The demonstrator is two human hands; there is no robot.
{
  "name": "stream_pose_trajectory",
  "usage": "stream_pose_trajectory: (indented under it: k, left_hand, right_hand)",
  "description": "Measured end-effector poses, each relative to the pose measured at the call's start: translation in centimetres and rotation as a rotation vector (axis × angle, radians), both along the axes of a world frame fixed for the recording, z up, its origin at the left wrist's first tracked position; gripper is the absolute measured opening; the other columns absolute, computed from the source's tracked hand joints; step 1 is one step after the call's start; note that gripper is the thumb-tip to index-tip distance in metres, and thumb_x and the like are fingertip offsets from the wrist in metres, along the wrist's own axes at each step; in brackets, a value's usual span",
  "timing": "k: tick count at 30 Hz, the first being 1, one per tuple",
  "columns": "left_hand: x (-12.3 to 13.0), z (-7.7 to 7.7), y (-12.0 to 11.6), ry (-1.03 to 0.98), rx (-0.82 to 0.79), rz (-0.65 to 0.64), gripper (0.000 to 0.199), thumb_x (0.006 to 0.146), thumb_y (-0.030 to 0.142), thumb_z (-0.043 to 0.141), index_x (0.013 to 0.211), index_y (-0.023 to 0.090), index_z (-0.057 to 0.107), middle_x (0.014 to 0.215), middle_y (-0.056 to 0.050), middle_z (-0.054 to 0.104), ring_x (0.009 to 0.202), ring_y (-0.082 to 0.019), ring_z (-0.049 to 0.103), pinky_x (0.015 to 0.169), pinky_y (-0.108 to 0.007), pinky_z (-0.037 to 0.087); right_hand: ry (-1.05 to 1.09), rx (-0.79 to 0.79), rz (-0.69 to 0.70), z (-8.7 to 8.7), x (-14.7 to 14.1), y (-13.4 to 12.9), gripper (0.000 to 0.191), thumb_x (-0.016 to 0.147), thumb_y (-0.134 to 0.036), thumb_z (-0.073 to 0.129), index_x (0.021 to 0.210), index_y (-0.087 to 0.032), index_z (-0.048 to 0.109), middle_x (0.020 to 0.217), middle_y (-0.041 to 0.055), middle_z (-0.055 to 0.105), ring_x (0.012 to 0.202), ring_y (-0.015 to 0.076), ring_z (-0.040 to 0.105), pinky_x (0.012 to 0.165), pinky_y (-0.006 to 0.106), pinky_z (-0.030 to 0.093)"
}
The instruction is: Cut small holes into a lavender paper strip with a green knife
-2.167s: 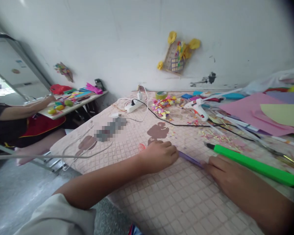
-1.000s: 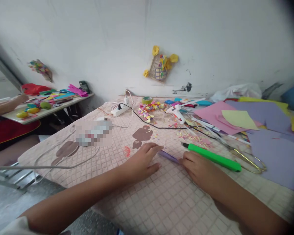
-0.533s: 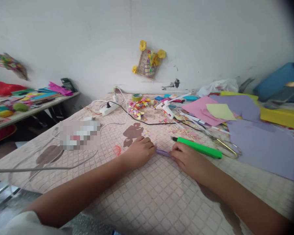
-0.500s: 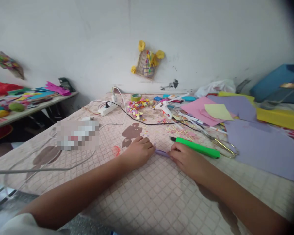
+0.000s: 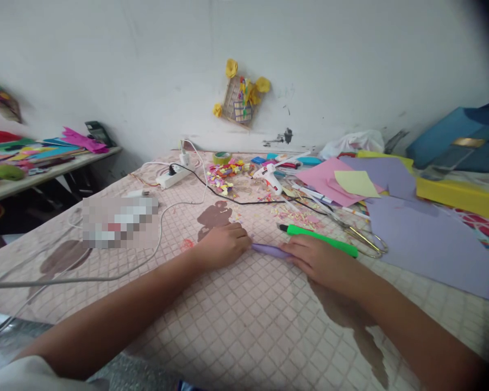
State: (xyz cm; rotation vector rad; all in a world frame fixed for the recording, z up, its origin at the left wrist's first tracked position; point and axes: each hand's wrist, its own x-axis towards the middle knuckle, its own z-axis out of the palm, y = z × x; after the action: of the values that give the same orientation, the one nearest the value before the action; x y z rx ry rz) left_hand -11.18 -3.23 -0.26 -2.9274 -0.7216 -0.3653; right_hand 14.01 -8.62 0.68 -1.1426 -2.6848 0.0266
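Note:
A narrow purple paper strip (image 5: pixel 270 250), apparently folded or rolled, lies low over the tablecloth (image 5: pixel 244 315) between my hands. My left hand (image 5: pixel 227 244) has its fingers closed on the strip's left end. At the other end, my right hand (image 5: pixel 315 256) pinches it between thumb and fingers. Both ends of the strip are hidden under the fingers. Just beyond my right hand rests a bright green utility knife (image 5: pixel 321 240), its dark tip pointing left. Gold-handled scissors (image 5: pixel 364 239) lie to the right of the knife.
Purple paper sheets (image 5: pixel 432 244) and pink paper (image 5: pixel 334 176) cover the right side. A white glue gun (image 5: pixel 272 179) lies at the back, near paper scraps (image 5: pixel 226 176). A power strip (image 5: pixel 173 176) and cables occupy the left. A blue bag (image 5: pixel 460 136) stands far right.
My hands have moved slightly apart, and more of the purple strip shows between them. The view has shifted a little to the right.

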Motion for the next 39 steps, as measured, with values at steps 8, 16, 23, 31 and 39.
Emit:
stream_pose_trajectory:
  k: [8,16,23,31,39]
  left_hand:
    - [-0.6,0.2,0.4,-0.065,-0.067,-0.053,0.023,0.093,0.025,0.043,0.093,0.015,0.063,0.089,-0.006,0.064,0.084,-0.015,0.058,0.077,-0.026,0.045]
    - [0.6,0.0,0.2,-0.083,-0.033,-0.13,0.026,0.092,0.019,0.04,0.102,0.014,0.063,0.098,-0.009,0.063,0.091,-0.018,0.055,0.083,-0.03,0.044]
    - [1.2,0.1,0.1,-0.04,0.039,-0.169,0.026,0.094,0.016,0.038,0.097,0.014,0.063,0.091,-0.009,0.061,0.087,-0.017,0.053,0.079,-0.029,0.043]
    - [0.8,0.3,-0.1,-0.001,0.085,-0.181,0.028,0.095,0.016,0.034,0.091,0.014,0.061,0.088,-0.008,0.06,0.084,-0.018,0.051,0.076,-0.029,0.043]
    - [1.0,0.8,-0.6,0.042,0.083,-0.166,0.023,0.094,0.015,0.038,0.091,0.012,0.061,0.088,-0.009,0.058,0.081,-0.018,0.049,0.073,-0.03,0.041]
  right_hand:
    - [0.018,0.024,0.058,-0.7,-0.2,0.1,0.024,0.091,-0.01,0.044,0.091,-0.017,0.067,0.094,0.0082,0.064,0.085,0.0192,0.057,0.076,0.035,0.05]
    - [-0.012,0.009,0.015,-1.0,-0.7,-0.1,0.023,0.089,-0.005,0.044,0.084,-0.015,0.064,0.09,0.008,0.06,0.083,0.0194,0.054,0.074,0.033,0.047]
    - [-0.023,0.014,-0.014,-0.5,-1.3,-0.1,0.024,0.085,-0.001,0.046,0.078,-0.014,0.065,0.084,0.0073,0.061,0.078,0.0177,0.055,0.07,0.03,0.047]
    - [-0.029,0.138,-0.031,-1.1,-2.1,-0.5,0.025,0.088,-0.007,0.043,0.096,-0.014,0.066,0.086,0.0099,0.063,0.08,0.0219,0.056,0.072,0.037,0.049]
    - [-0.04,0.134,-0.009,-1.7,-1.6,-1.0,0.025,0.084,-0.001,0.05,0.102,-0.011,0.064,0.095,0.0127,0.062,0.087,0.024,0.056,0.077,0.038,0.049]
